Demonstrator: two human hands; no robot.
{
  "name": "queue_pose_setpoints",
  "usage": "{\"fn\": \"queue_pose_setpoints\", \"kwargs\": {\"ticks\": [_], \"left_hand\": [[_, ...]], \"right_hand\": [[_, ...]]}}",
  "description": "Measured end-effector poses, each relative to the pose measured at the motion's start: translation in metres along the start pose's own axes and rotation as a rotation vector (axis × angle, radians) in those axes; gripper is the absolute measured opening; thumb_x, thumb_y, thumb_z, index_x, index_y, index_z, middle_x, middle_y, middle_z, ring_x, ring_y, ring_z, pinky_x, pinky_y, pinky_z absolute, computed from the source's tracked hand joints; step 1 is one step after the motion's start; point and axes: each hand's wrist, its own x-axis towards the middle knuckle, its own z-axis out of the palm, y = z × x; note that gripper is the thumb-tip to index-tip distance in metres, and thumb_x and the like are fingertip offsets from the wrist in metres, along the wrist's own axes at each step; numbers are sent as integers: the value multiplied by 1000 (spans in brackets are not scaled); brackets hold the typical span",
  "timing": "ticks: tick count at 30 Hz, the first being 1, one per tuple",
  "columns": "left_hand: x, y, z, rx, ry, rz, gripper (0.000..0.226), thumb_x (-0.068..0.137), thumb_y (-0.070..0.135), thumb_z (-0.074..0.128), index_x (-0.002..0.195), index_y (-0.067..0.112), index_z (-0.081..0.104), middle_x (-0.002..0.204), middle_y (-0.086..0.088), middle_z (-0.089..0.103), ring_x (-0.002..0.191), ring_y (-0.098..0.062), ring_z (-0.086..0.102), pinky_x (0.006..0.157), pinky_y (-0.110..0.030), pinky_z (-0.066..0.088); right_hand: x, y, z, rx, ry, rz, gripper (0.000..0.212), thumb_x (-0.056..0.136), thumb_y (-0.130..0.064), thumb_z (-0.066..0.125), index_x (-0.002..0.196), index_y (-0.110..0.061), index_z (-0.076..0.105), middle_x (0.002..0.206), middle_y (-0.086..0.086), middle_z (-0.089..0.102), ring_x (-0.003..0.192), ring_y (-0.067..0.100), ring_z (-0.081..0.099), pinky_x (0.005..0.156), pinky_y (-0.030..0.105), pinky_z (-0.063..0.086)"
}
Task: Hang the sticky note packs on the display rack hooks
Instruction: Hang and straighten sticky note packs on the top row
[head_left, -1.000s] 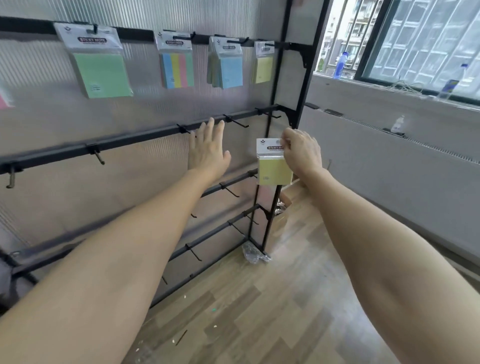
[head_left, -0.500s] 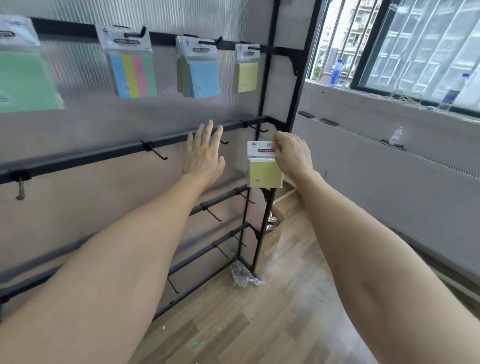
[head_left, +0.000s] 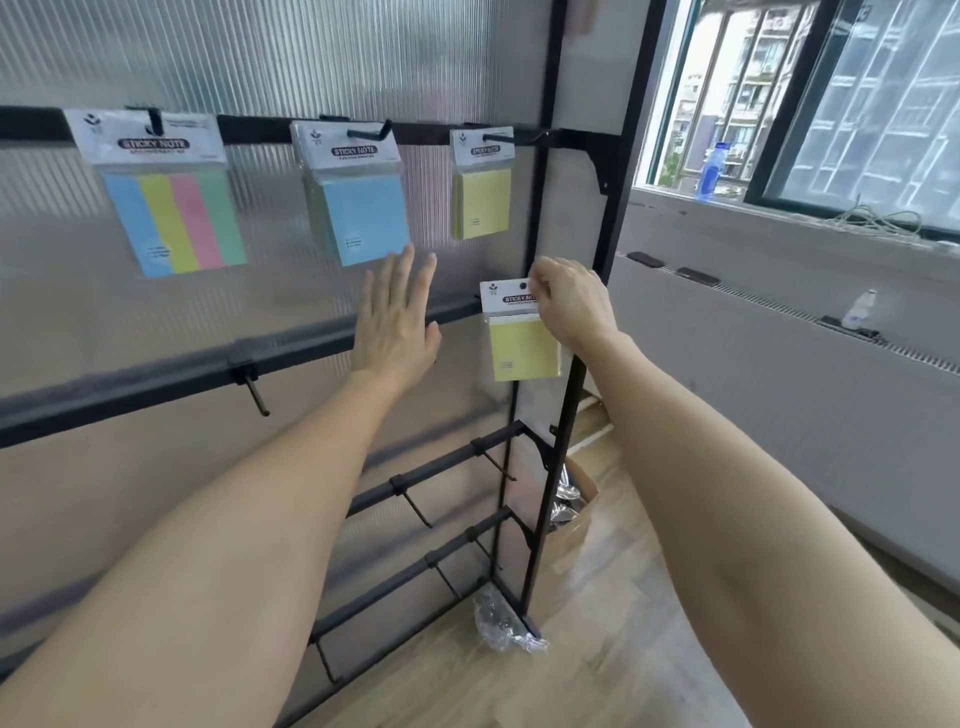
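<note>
Head view. The right hand (head_left: 569, 304) is clamped on a yellow sticky note pack (head_left: 522, 348): its curled fingers and thumb pinch the right edge of the white header card, and the pad hangs below the knuckles. The pack sits just left of this hand, at the right end of the second rail (head_left: 156, 375) of the display rack (head_left: 555, 457). The punched hole in the header shows as a dark dot beside the fingertips; whether a hook passes through it cannot be told.

The left hand (head_left: 397, 322) is spread flat, fingers straight and close together, palm toward the ribbed back panel (head_left: 260, 57). It holds nothing. It lies across the second rail, near the held pack; contact with rail or panel cannot be confirmed.

Above the left hand, three packs hang from hooks on the top rail (head_left: 260, 130): a four-colour pack (head_left: 174, 218) far to its left, a blue pack (head_left: 363, 213) just over its fingertips, and a small yellow pack (head_left: 482, 200) above the gap between the hands. A bare hook (head_left: 254, 392) projects from the second rail left of the left wrist. Beyond the right hand, a blue bottle (head_left: 709, 174) stands on the windowsill.
</note>
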Motion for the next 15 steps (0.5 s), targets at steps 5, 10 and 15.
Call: {"fn": "queue_pose_setpoints", "kwargs": {"ticks": [5, 10, 15], "left_hand": [[19, 12, 13, 92, 35, -36, 69, 94, 19, 42, 148, 15, 0, 156, -9, -6, 143, -24, -8, 114, -39, -9], [42, 31, 18, 144, 63, -114, 68, 93, 19, 43, 149, 15, 4, 156, -9, -4, 143, -23, -6, 115, -42, -6], [54, 47, 15, 196, 92, -198, 68, 92, 17, 44, 149, 15, 6, 156, -9, -3, 143, -23, -5, 113, -40, -10]], "right_hand": [[42, 20, 9, 80, 24, -86, 14, 94, -12, 38, 85, -11, 49, 91, 7, 58, 85, 24, 46, 68, 27, 22], [79, 42, 9, 193, 58, -201, 13, 94, -12, 39, 84, -12, 47, 89, 6, 57, 80, 19, 41, 67, 26, 22], [102, 55, 0, 297, 80, -324, 15, 93, -13, 42, 86, -6, 53, 89, 8, 60, 85, 26, 51, 70, 37, 39]]}}
